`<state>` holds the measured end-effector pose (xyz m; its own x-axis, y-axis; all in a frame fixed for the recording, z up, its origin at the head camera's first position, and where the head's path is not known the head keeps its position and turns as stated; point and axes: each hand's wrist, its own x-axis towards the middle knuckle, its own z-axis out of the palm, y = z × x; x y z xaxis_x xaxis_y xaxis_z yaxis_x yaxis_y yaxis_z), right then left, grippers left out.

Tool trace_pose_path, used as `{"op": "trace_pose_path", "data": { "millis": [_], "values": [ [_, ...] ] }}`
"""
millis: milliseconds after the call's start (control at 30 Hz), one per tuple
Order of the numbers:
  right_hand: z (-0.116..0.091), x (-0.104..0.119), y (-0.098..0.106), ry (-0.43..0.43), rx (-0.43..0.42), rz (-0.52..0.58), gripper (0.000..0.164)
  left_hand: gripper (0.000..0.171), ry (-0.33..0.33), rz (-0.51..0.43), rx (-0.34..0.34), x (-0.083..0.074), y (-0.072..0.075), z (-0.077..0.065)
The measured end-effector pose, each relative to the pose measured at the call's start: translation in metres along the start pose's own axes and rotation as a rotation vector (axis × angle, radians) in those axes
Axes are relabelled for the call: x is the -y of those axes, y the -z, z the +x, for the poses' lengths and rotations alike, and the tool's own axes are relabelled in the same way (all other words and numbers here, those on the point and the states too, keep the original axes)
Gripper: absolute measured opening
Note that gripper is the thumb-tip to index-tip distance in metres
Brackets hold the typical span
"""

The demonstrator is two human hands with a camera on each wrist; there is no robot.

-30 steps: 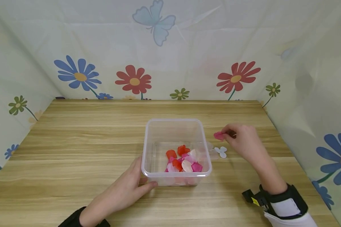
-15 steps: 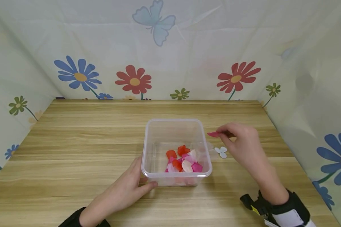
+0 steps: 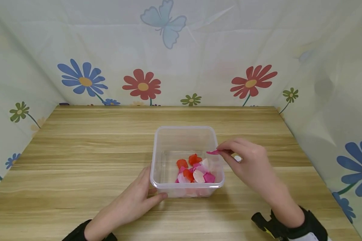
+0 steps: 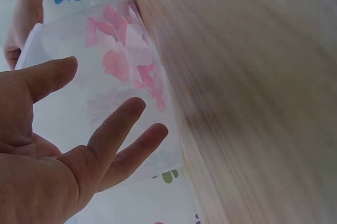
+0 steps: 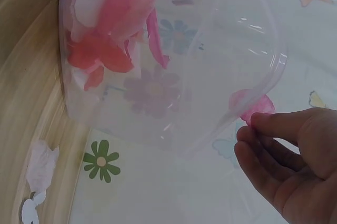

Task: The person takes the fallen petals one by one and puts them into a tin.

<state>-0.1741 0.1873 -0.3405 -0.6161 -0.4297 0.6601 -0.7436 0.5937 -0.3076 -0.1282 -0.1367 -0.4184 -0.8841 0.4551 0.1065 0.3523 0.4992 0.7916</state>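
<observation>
A clear plastic box stands on the table with red, pink, white and lilac flower petals lying inside. My left hand rests at the box's left side, thumb by the near corner; in the left wrist view its fingers are spread and fairly straight along the wall. Between thumb and fingertips my right hand pinches a bright pink petal, held over the box's right rim. The right wrist view shows that pink petal near the rim, partly behind clear plastic.
A white three-lobed piece lies on the table to the right of the box, mostly hidden by my right hand. A pale petal lies near it in the right wrist view. A flower-printed cloth hangs behind the wooden table.
My right hand has moved left and slightly nearer with the pink petal, from right of the box to its rim. The left hand and the box have stayed put.
</observation>
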Motion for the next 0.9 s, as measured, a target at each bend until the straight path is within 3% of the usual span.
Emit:
{"op": "trace_pose_path", "data": {
  "millis": [267,500,633,733,900],
  "values": [
    [-0.004,0.005,-0.006,-0.046,0.112,-0.011,0.032,0.085,-0.004,-0.006,-0.002,0.000,0.000,0.000],
    [-0.003,0.003,-0.005,-0.092,0.100,-0.068,0.026,0.086,-0.005,0.009,-0.001,0.000,0.001,0.000],
    [-0.002,-0.003,-0.005,-0.191,0.108,-0.155,0.018,0.085,-0.003,0.016,-0.004,0.000,0.001,0.000],
    [-0.003,-0.012,-0.007,-0.318,0.216,-0.222,0.011,0.084,0.000,0.009,-0.003,0.000,0.000,0.000],
    [-0.009,-0.033,-0.013,-0.448,0.495,-0.272,0.012,0.084,0.002,-0.015,0.002,0.001,0.000,0.000]
  ]
}}
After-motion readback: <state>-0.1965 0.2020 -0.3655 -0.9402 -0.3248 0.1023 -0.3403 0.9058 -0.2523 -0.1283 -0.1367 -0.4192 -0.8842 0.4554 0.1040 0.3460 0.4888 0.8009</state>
